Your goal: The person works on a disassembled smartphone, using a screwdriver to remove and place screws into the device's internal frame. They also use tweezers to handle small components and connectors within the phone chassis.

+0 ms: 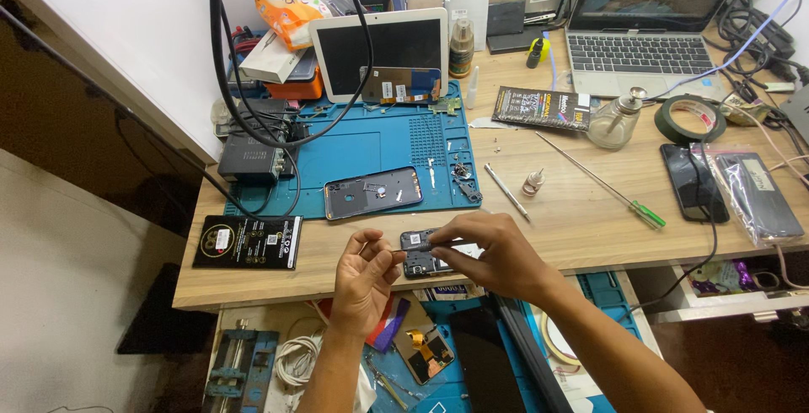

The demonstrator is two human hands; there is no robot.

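Note:
Both my hands meet over the front edge of the wooden desk [539, 227]. My left hand [364, 280] pinches one end of a small dark phone part [416, 240], a narrow board or frame piece. My right hand [487, 253] grips the other end from the right. Just under them lies another dark phone piece [424, 266] with a camera hole. Behind my hands, a phone middle frame [372, 192] rests on the blue repair mat [362, 147].
A white tablet [379, 50] leans at the mat's back, a laptop [640, 50] stands at the back right. A glass dispenser bottle [613, 122], tape roll [689, 120], green-handled screwdriver [600, 181], black phone [693, 181] and black card [246, 242] lie around. An open drawer [438, 354] below holds parts.

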